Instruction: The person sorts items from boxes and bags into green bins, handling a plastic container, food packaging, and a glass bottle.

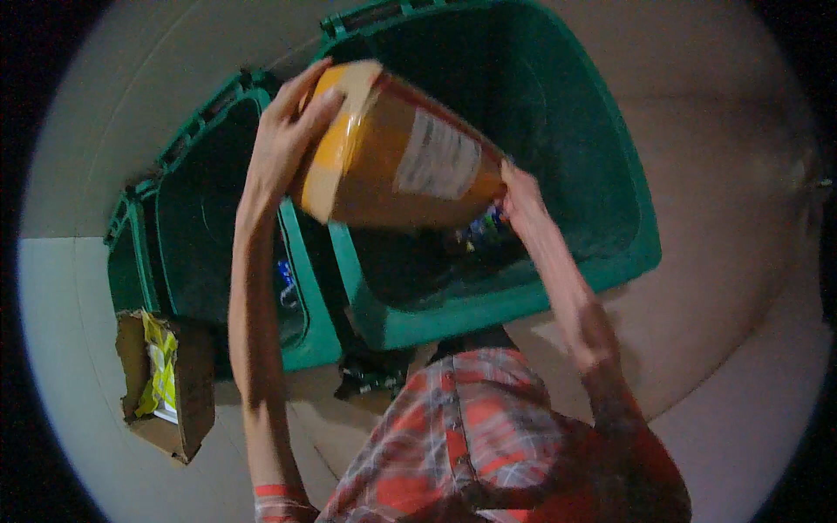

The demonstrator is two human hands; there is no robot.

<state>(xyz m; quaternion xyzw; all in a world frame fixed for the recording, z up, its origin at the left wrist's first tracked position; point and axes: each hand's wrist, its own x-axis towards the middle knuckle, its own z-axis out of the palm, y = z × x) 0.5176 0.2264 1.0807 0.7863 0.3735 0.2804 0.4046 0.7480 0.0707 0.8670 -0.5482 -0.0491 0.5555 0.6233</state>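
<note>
A taped cardboard box point(373, 163) with yellow along its edge is held tilted above a green wheeled bin point(444, 320). My left hand point(297, 118) grips the box's upper left end, thumb on the near face and fingers behind. At the opposite lower corner, my right hand point(521, 196) has hold of the box. A pale label point(438, 155) bearing writing is stuck on the face towards me. Beneath the box, some small colourful litter point(482, 225) shows deep inside the bin; the box hides part of the opening.
Left of that bin stands a second green bin point(320, 314), with blue litter point(285, 274) inside. Part of another green bin point(124, 281) shows farther left. A torn-open cardboard box point(196, 392) with yellow-green packaging point(159, 372) sits at the lower left. A wall point(176, 72) rises behind.
</note>
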